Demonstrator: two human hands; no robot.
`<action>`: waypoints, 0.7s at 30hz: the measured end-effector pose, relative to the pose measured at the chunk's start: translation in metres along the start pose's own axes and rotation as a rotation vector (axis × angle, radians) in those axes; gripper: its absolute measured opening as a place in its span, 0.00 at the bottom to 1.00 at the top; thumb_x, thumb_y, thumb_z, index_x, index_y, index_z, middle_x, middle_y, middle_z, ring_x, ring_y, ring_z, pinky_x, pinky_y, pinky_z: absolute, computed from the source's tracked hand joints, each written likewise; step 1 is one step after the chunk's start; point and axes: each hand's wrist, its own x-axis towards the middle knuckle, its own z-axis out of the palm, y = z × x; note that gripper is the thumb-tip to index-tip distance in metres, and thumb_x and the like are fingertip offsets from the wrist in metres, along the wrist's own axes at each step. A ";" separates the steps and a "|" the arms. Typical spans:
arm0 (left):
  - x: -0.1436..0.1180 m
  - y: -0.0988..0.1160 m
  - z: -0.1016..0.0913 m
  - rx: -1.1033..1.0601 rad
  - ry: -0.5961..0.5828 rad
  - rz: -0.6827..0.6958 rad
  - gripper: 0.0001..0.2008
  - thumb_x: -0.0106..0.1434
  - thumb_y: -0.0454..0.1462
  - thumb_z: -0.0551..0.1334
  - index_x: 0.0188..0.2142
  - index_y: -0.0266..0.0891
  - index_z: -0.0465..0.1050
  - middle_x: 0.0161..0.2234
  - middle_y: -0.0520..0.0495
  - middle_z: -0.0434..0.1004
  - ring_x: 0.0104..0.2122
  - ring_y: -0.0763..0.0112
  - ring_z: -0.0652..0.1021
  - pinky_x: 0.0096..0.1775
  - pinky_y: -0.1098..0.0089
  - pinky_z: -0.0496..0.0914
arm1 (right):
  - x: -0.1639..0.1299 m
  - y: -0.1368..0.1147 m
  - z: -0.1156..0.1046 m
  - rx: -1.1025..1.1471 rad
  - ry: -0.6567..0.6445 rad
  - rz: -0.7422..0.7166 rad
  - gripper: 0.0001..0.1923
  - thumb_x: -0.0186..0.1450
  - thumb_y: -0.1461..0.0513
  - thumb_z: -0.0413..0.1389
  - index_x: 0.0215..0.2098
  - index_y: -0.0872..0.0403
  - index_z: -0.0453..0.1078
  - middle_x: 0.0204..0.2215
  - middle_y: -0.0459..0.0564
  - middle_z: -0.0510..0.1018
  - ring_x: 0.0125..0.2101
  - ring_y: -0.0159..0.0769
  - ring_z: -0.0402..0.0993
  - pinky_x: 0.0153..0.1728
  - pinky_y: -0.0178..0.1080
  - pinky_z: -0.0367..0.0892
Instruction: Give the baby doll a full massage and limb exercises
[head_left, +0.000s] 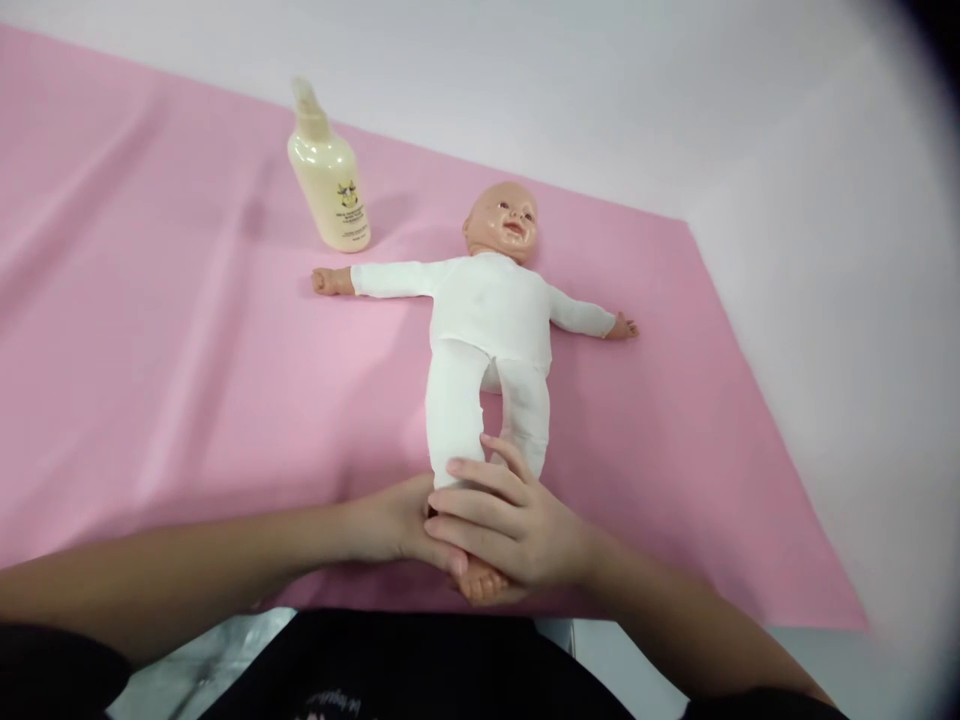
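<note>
A baby doll [491,310] with a white cloth body lies on its back, arms spread and head away from me. My left hand [416,525] is closed around the ankle and foot of the doll's leg on the left, its thumb along the top of the foot. Over the same lower leg lies my right hand [517,520], fingers wrapped across it from the right. The toes of the doll's foot [481,580] poke out below both hands. My right hand hides the doll's other foot.
A pale yellow pump bottle [330,185] stands beyond the doll's arm at the left. Pink cloth [247,400] with creases covers the table, and a white wall [585,90] rises behind it. The table's near edge is close to my body.
</note>
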 end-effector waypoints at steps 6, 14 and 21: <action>-0.005 0.007 0.001 -0.078 -0.156 -0.134 0.35 0.48 0.34 0.72 0.55 0.39 0.64 0.46 0.45 0.76 0.50 0.59 0.75 0.51 0.59 0.69 | 0.003 -0.003 0.001 0.103 0.081 -0.088 0.14 0.67 0.53 0.51 0.30 0.53 0.71 0.33 0.44 0.76 0.52 0.35 0.67 0.65 0.54 0.45; -0.007 0.011 -0.008 -0.179 -0.121 -0.107 0.34 0.50 0.34 0.71 0.57 0.39 0.64 0.54 0.43 0.70 0.57 0.58 0.68 0.58 0.57 0.59 | 0.001 0.005 0.003 0.148 0.216 -0.193 0.24 0.61 0.43 0.53 0.31 0.54 0.73 0.32 0.47 0.79 0.52 0.39 0.71 0.58 0.43 0.63; -0.009 0.014 -0.007 -0.345 -0.131 -0.130 0.35 0.53 0.41 0.69 0.58 0.37 0.62 0.49 0.40 0.74 0.52 0.56 0.73 0.54 0.57 0.64 | -0.001 0.008 0.004 0.064 0.138 -0.077 0.10 0.67 0.55 0.52 0.42 0.51 0.69 0.52 0.50 0.74 0.61 0.38 0.58 0.61 0.48 0.58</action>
